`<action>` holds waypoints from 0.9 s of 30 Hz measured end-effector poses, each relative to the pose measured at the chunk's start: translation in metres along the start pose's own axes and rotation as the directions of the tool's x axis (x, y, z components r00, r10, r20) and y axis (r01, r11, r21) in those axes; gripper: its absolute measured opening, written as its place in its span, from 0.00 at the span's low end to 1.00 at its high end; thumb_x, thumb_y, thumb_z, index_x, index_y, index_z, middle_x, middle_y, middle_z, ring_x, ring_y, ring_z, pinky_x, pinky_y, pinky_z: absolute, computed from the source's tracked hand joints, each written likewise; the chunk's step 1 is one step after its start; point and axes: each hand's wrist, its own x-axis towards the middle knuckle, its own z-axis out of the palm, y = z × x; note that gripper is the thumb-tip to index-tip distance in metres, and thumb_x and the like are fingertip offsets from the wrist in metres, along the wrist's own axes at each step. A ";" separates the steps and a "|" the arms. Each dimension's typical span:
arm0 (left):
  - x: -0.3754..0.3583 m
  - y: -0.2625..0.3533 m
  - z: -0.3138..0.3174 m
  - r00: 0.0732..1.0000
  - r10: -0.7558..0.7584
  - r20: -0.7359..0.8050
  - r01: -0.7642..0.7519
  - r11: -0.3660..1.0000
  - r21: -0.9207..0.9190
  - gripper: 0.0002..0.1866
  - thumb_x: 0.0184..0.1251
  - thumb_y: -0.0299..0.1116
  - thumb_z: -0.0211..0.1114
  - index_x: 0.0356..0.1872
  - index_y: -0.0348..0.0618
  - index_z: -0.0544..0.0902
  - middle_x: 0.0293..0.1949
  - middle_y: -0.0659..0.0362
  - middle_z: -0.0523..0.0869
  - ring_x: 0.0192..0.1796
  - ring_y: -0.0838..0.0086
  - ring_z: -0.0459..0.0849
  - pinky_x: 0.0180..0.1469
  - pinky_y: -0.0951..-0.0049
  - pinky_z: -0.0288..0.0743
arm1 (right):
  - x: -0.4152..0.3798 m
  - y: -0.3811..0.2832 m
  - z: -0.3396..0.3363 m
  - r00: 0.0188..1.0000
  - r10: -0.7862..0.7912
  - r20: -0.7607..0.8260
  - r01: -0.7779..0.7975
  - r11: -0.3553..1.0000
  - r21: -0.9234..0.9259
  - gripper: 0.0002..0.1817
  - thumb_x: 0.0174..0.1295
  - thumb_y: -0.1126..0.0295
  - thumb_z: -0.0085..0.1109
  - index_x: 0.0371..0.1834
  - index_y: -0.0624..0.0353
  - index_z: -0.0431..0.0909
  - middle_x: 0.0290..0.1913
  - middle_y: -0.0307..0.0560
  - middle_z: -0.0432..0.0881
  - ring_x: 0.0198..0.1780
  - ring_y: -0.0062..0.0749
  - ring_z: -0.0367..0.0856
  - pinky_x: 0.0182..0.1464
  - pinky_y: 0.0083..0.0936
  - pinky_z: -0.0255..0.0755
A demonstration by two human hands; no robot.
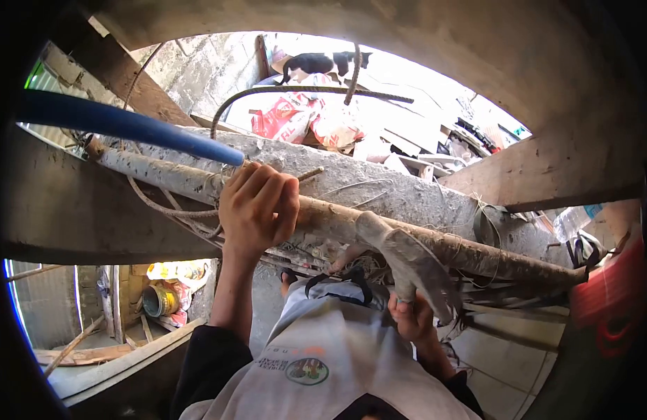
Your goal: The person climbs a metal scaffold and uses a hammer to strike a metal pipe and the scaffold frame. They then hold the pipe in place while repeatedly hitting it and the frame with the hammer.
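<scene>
My left hand (257, 206) is wrapped around a long cement-crusted wooden pole (477, 252) that runs from upper left to right across the view. My right hand (409, 318), lower down and close to my chest, grips the lower end of a grey cement-caked tool (411, 262). The tool's upper end rests against the pole just right of my left hand. What kind of tool it is cannot be made out. Thin tie wire (166, 206) loops around the pole left of my left hand.
A blue pipe (127, 122) crosses above the pole at the left. Behind it lie a rough concrete ledge (379, 178), bent rebar (302, 89), red-and-white sacks (295, 115) and a black-and-white cat (316, 63). Wooden beams (547, 168) frame the right. Far below stand a paint can (159, 301) and planks.
</scene>
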 end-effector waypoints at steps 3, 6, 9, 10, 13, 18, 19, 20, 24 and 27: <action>-0.005 0.002 -0.003 0.993 0.036 -0.116 -0.045 0.996 -0.076 0.04 0.56 0.26 0.58 0.23 0.40 0.78 0.25 0.57 0.80 0.28 0.65 0.80 0.34 0.68 0.75 | -0.001 -0.011 0.005 0.999 0.034 0.021 -0.037 0.984 0.172 0.32 0.63 0.40 0.51 0.17 0.60 0.65 0.12 0.37 0.64 0.13 0.20 0.63 0.16 0.19 0.54; -0.017 0.009 -0.020 0.950 0.096 -0.298 -0.141 0.981 -0.134 0.09 0.62 0.32 0.54 0.26 0.40 0.79 0.25 0.57 0.80 0.30 0.64 0.81 0.36 0.66 0.77 | -0.011 -0.010 -0.009 0.996 0.074 0.048 -0.079 0.990 0.116 0.38 0.53 0.28 0.48 0.18 0.59 0.66 0.13 0.38 0.66 0.15 0.20 0.65 0.16 0.18 0.55; -0.042 0.000 -0.042 0.899 0.070 -0.432 -0.071 0.997 0.013 0.16 0.67 0.38 0.49 0.27 0.40 0.79 0.25 0.56 0.79 0.31 0.65 0.79 0.38 0.62 0.76 | -0.006 -0.006 -0.013 0.986 -0.109 0.124 0.074 0.962 0.263 0.35 0.58 0.32 0.48 0.19 0.59 0.66 0.16 0.37 0.67 0.16 0.19 0.64 0.18 0.18 0.56; -0.049 -0.006 -0.045 0.866 -0.009 -0.499 0.020 1.000 0.015 0.15 0.67 0.38 0.49 0.27 0.39 0.79 0.25 0.55 0.79 0.31 0.65 0.78 0.37 0.63 0.75 | -0.004 -0.003 -0.012 0.987 -0.104 0.124 0.068 0.962 0.263 0.35 0.58 0.32 0.48 0.19 0.59 0.66 0.16 0.37 0.67 0.16 0.19 0.64 0.18 0.18 0.56; -0.047 -0.040 -0.054 0.821 -0.246 -0.516 0.268 0.963 -0.032 0.14 0.67 0.34 0.49 0.26 0.37 0.76 0.26 0.55 0.79 0.31 0.65 0.76 0.38 0.66 0.70 | 0.009 0.004 -0.011 0.985 0.034 0.168 0.011 0.966 -0.259 0.16 0.66 0.61 0.54 0.25 0.60 0.72 0.23 0.39 0.76 0.22 0.21 0.71 0.25 0.23 0.66; -0.020 -0.091 -0.055 0.875 -0.365 -0.319 0.368 0.928 -0.051 0.10 0.66 0.28 0.51 0.27 0.34 0.77 0.26 0.55 0.79 0.31 0.67 0.76 0.36 0.70 0.68 | 0.021 -0.017 0.011 0.965 0.192 0.177 -0.230 0.946 0.228 0.33 0.62 0.40 0.52 0.17 0.61 0.65 0.13 0.36 0.65 0.14 0.18 0.63 0.16 0.17 0.55; -0.020 -0.094 -0.056 0.891 -0.380 -0.250 0.381 0.923 -0.046 0.10 0.66 0.28 0.52 0.27 0.35 0.77 0.25 0.55 0.79 0.30 0.68 0.76 0.35 0.70 0.67 | 0.013 -0.017 0.011 0.976 0.174 0.132 -0.201 0.954 0.225 0.34 0.60 0.37 0.52 0.17 0.61 0.65 0.13 0.37 0.65 0.14 0.18 0.63 0.16 0.17 0.55; -0.020 -0.096 -0.057 0.903 -0.392 -0.177 0.391 0.919 -0.041 0.10 0.65 0.29 0.52 0.27 0.35 0.78 0.24 0.55 0.79 0.28 0.68 0.76 0.33 0.70 0.67 | 0.008 -0.017 0.011 0.984 0.157 0.083 -0.172 0.960 0.223 0.35 0.58 0.35 0.52 0.17 0.61 0.65 0.12 0.37 0.65 0.14 0.19 0.63 0.16 0.17 0.55; -0.025 -0.099 -0.054 0.888 -0.439 -0.137 0.437 0.898 -0.047 0.12 0.62 0.29 0.54 0.20 0.37 0.77 0.18 0.56 0.76 0.23 0.66 0.75 0.30 0.70 0.65 | -0.001 -0.019 0.000 0.982 -0.034 0.187 -0.018 0.963 0.270 0.32 0.58 0.36 0.53 0.20 0.58 0.65 0.17 0.36 0.64 0.18 0.22 0.65 0.19 0.19 0.56; -0.021 -0.102 -0.055 0.907 -0.397 -0.137 0.402 0.916 0.006 0.11 0.58 0.29 0.55 0.18 0.37 0.76 0.17 0.56 0.74 0.22 0.65 0.73 0.28 0.69 0.64 | 0.000 0.006 -0.006 0.941 0.124 0.316 -0.110 0.992 -0.064 0.26 0.67 0.47 0.49 0.21 0.58 0.66 0.19 0.37 0.66 0.21 0.23 0.67 0.23 0.19 0.59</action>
